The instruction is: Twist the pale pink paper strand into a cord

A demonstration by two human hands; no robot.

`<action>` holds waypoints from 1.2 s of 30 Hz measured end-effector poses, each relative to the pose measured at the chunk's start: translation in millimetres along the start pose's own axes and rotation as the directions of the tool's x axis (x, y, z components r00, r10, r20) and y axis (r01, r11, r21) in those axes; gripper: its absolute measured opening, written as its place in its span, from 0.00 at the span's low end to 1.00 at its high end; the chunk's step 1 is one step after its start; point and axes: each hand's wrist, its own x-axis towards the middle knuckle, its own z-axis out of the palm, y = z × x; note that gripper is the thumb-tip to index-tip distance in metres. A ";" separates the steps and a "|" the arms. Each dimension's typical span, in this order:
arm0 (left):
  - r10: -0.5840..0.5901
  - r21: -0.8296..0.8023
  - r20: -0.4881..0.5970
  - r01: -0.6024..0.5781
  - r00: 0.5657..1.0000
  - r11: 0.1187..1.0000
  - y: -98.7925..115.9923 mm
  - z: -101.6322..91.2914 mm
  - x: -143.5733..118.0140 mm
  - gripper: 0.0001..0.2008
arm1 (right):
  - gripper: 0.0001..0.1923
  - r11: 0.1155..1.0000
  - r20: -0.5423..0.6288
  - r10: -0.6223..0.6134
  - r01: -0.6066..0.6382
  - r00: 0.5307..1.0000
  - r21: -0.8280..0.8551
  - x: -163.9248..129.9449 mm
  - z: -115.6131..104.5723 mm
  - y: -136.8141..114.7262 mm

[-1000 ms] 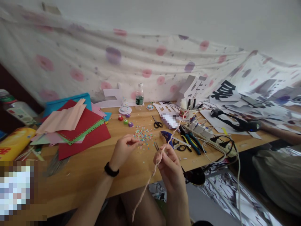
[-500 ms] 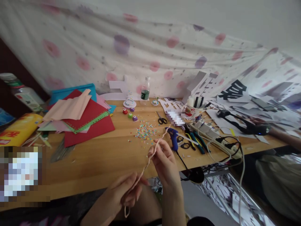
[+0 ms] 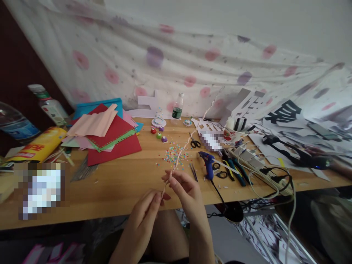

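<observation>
One pink string: we see it thin and twisty, held up over the table. It slants from near the front edge, over the beads, up toward the back edge.

Left hand: we find it at the front edge, nearly closed, with thumb and fingers pinching the string low down. We cannot tell where the low end stops, as this hand hides it.

Right hand: we see it just above the other hand, half curled, with the thumb and a finger pinching the string and the other fingers loosely bent.

Little beads: we see lots of colours spread in the middle of the table, behind the hands.

Tools: we spot tweezers, a blue glue gun and pliers to the right of the beads. Black scissors lie farther back.

Back edge: we see a clear bottle with a green label standing there, and four tiny toys a bit nearer to us.

Left end: we see red paper under wavy pink paper, and a yellow tube close by.

Right end: we see a white power strip full of plugs, and another person's arm.
</observation>
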 end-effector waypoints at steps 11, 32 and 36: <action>0.277 0.261 -0.086 -0.247 0.957 0.933 9.6 2.2 -4.5 0.15 | 0.11 0.984 -0.032 -0.015 0.009 0.999 -0.179 -2.0 1.6 -5.2; -0.167 -0.342 0.592 0.433 0.789 0.834 -2.6 -21.1 36.9 0.23 | 0.21 0.996 0.024 0.071 -0.070 0.997 -0.056 -3.2 -6.7 -6.4; -0.157 -0.386 0.580 0.439 0.800 0.811 -2.0 -18.9 40.3 0.19 | 0.23 0.998 0.002 0.049 -0.049 0.999 -0.042 -3.7 -7.6 -7.7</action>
